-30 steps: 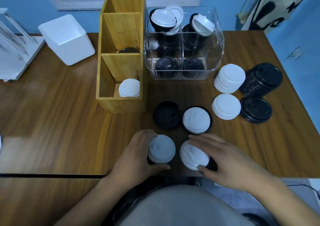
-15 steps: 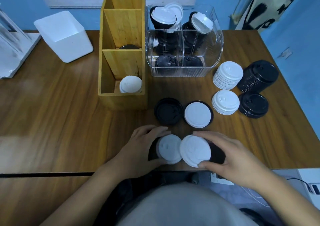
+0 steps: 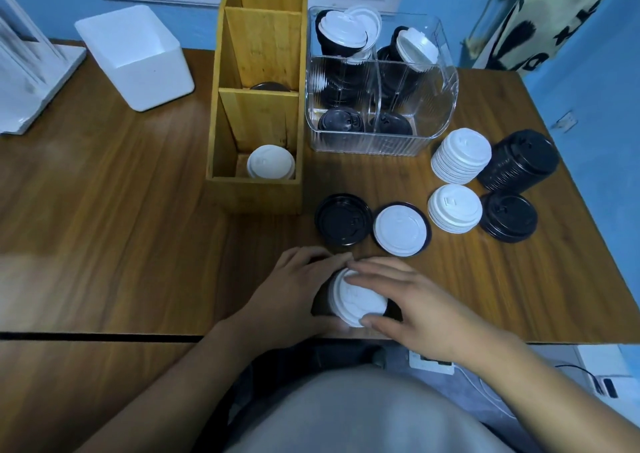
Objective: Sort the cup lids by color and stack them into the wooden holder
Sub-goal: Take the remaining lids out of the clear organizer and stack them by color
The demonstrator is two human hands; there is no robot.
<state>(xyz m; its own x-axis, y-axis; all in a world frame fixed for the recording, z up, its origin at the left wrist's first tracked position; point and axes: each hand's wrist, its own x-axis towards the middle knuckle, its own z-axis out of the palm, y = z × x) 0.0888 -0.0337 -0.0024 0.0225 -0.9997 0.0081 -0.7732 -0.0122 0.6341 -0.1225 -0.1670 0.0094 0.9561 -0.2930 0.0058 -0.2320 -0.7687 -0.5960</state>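
**Two white lid stacks brought together at the near table edge**

Half a second ago the hands held two separate white lid piles side by side; now those piles have merged into one white stack [image 3: 358, 298] at the near edge of the table [image 3: 104, 227]. The left hand [image 3: 298, 289] curls around the stack's left side, fingers grasping it. The right hand [image 3: 412, 300] lies over its top and right side, fingers spread flat and thumb pressed to the near rim.

The wooden holder [image 3: 256, 189] stands far and left of the hands. Its nearest compartment holds a few white lids [image 3: 270, 166]; the middle compartment shows the top of a dark lid [image 3: 270, 87]; the farthest one cannot be seen into.

Sorting looks to be at an early stage. Left on the table are a single black lid [image 3: 343, 219], a white lid resting on a black one [image 3: 401, 230], two white stacks [image 3: 460, 156] [image 3: 454, 208] and two black stacks [image 3: 519, 165] [image 3: 509, 216] to the right. A clear bin [image 3: 381, 137] beside the holder is full of mixed lids.
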